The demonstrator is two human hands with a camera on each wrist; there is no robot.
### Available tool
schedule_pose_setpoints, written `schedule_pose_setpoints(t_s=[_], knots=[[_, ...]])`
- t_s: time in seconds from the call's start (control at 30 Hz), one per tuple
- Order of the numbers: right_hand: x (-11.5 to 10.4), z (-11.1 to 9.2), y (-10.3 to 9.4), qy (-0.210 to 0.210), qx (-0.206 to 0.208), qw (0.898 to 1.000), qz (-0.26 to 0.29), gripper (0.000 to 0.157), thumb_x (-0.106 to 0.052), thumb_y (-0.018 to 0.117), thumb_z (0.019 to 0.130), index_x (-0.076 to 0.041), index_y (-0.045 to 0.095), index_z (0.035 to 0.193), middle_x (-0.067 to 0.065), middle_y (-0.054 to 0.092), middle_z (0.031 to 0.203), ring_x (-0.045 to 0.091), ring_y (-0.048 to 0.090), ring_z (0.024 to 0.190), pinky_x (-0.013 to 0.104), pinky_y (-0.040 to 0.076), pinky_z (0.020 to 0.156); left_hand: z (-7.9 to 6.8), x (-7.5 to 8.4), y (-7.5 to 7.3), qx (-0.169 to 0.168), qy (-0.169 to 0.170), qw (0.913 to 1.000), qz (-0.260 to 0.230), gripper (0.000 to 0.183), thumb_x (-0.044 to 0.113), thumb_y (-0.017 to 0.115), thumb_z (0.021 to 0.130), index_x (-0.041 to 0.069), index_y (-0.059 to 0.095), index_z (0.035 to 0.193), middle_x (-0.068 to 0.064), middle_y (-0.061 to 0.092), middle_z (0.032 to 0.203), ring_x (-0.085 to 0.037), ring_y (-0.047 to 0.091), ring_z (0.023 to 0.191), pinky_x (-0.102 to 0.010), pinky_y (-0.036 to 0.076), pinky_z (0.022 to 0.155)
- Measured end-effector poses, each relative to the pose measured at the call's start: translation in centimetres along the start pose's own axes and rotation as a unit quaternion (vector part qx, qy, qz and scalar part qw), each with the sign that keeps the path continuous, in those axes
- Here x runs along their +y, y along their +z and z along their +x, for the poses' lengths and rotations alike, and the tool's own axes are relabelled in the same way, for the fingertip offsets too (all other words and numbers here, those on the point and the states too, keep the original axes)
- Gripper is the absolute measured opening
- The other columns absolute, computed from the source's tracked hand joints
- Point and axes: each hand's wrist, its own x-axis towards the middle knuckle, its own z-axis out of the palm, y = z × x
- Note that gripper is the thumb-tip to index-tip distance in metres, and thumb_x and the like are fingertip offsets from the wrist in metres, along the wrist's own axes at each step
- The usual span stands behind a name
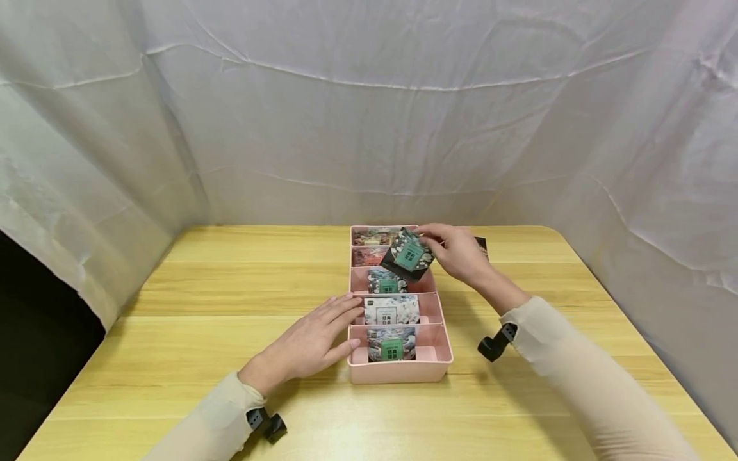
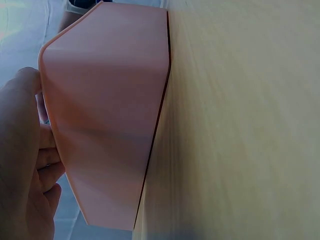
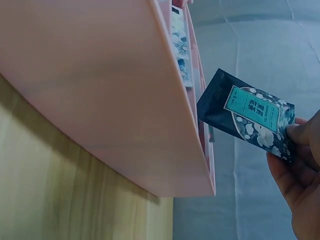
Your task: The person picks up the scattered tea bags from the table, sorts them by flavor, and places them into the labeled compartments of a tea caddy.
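A dark tea sachet (image 1: 409, 255) with a teal label and white flowers is pinched at one corner by my right hand (image 1: 458, 255), tilted above the far compartments of the pink divided box (image 1: 398, 373). The right wrist view shows thumb and fingers gripping the sachet (image 3: 250, 114) just beyond the box rim. My left hand (image 1: 311, 336) rests its extended fingers on the box's left rim. Inside stand more sachets, one kind per visible compartment: a green-label sachet (image 1: 392, 346) nearest, then a white sachet (image 1: 393, 310), then a dark teal-label sachet (image 1: 387, 282).
Further back in the box are a red-label sachet (image 1: 369, 257) and a yellowish sachet (image 1: 373, 237). A dark flat item (image 1: 482, 244) lies on the wooden table (image 1: 230, 275), partly hidden behind my right hand. A pale curtain (image 1: 357, 134) hangs behind the table.
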Motion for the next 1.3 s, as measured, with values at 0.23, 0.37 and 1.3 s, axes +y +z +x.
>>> schedule_pose_setpoints(t_s=[0.23,0.37,1.3], knots=[[-0.5,0.4,1.4,-0.030,-0.032,0.999,-0.016,0.024,-0.011,0.061,0.098,-0.013,0.072,0.118,0.007,0.071,0.114,0.016,0.064,0.077,0.033,0.049,0.063,-0.1,0.0,0.1,0.002,0.001,1.0000,-0.001,0.063,0.049,0.034,0.104,0.005,0.040,0.148,-0.013,0.032,0.156,-0.025,0.021,0.146,-0.045,0.021,0.118],[-0.7,0.6,2.1,-0.033,-0.061,0.997,-0.017,0.024,-0.011,0.061,0.098,-0.014,0.072,0.119,0.005,0.072,0.104,0.012,0.055,0.061,0.031,0.045,0.056,-0.2,0.0,0.2,0.005,0.001,1.0000,-0.001,0.063,0.049,0.034,0.104,0.004,0.040,0.148,-0.013,0.032,0.156,-0.026,0.022,0.146,-0.046,0.021,0.118],[-0.8,1.5,3.7,-0.151,-0.182,0.966,-0.106,0.018,-0.011,0.063,0.096,-0.015,0.075,0.108,-0.001,0.072,0.101,0.013,0.065,0.073,0.036,0.056,0.072,0.2,0.2,0.3,-0.002,0.004,1.0000,0.001,0.064,0.050,0.032,0.104,0.005,0.039,0.149,-0.011,0.031,0.157,-0.024,0.021,0.147,-0.042,0.016,0.119]])
